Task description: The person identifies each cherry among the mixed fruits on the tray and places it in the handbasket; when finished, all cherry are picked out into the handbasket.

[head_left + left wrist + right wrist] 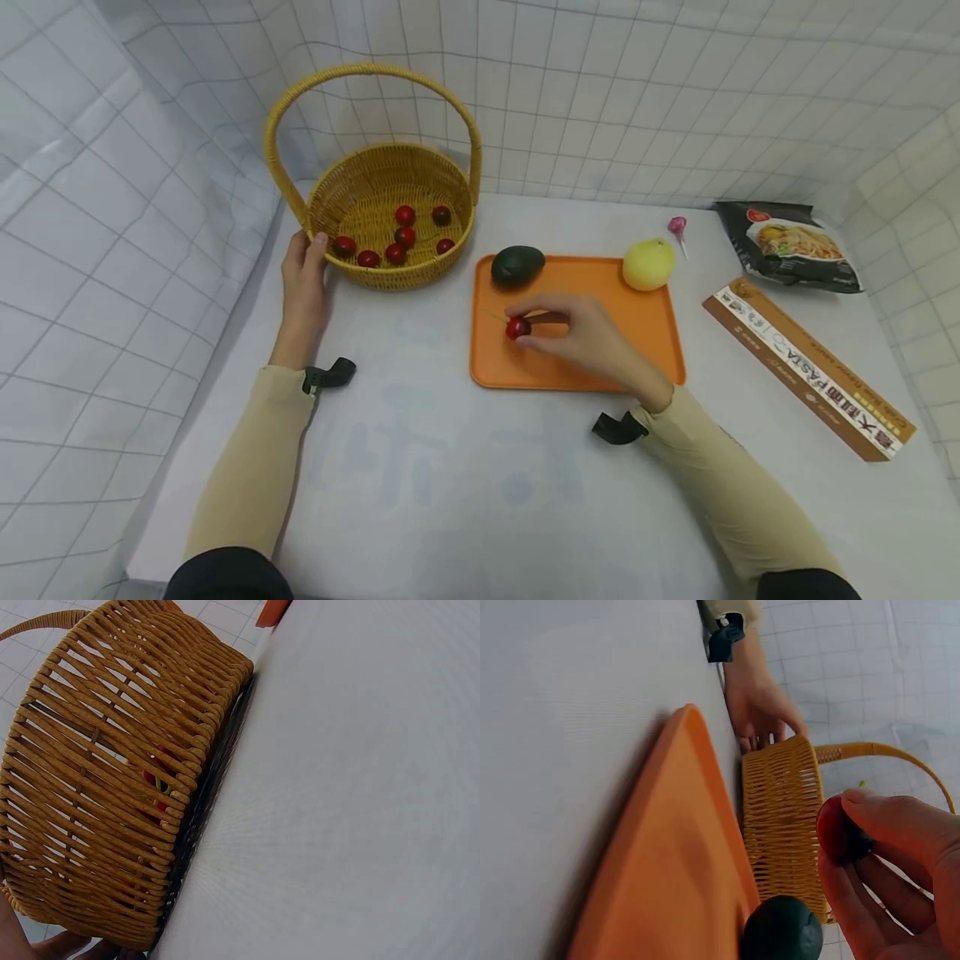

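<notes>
Above the orange tray (495,362), my right hand (592,337) pinches a dark red cherry (517,327) between thumb and fingers; a thin stem sticks out to its left. The right wrist view shows the same cherry (841,831) held at the fingertips. My left hand (302,292) grips the left side of a yellow wicker basket (397,279), thumb at the rim. Several red cherries (405,237) lie in the basket. In the left wrist view, the woven wall (105,765) hides most of that hand. A dark green avocado (517,267) rests at the tray's back left.
A yellow-green round fruit (648,264) sits at the tray's back right corner. Beyond it lie a pink lollipop (678,229), a black noodle packet (791,247) and a long brown pasta box (810,369). The basket's tall handle (371,69) arches upward. White gridded cloth walls surround the table.
</notes>
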A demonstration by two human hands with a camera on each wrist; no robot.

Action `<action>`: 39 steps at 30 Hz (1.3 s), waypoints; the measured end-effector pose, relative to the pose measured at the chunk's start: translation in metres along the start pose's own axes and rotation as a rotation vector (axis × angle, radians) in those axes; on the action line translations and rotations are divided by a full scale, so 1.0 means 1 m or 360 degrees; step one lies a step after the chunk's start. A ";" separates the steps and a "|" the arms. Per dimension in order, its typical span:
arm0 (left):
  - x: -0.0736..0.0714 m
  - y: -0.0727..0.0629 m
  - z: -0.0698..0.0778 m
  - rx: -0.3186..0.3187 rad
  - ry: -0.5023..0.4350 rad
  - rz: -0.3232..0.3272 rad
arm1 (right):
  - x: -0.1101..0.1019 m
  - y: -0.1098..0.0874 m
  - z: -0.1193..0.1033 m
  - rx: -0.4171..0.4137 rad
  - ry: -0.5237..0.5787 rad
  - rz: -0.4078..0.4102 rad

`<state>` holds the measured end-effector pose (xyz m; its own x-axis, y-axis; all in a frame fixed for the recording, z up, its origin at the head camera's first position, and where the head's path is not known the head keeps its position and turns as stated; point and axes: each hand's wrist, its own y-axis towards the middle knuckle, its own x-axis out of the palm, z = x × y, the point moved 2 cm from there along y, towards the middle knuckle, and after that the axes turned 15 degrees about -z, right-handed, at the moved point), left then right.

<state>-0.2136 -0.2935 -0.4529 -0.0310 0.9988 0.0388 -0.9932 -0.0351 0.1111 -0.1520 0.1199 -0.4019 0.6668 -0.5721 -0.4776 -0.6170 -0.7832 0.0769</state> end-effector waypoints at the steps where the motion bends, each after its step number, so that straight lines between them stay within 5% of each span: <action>1: 0.000 0.000 0.000 0.0004 0.0018 -0.0005 | -0.001 0.006 -0.003 0.0009 -0.0006 0.0013; 10: 0.000 0.000 0.000 0.0014 0.0039 0.0002 | -0.012 0.075 -0.022 -0.0032 -0.0048 0.0168; 22: -0.001 -0.001 0.000 0.0013 0.0019 -0.0015 | -0.014 0.170 -0.025 -0.0033 -0.0378 0.0308; 32: -0.002 0.002 -0.003 0.0035 -0.0019 0.0010 | -0.015 0.225 -0.010 0.0124 -0.0164 0.0369; 39: 0.011 0.008 -0.006 0.0026 0.0025 -0.0058 | -0.017 0.241 0.003 0.0319 -0.0262 0.0430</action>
<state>-0.2229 -0.2827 -0.4577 0.0033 0.9998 0.0190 -0.9917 0.0008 0.1286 -0.3132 -0.0584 -0.3781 0.4027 -0.6920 -0.5991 -0.8418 -0.5370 0.0544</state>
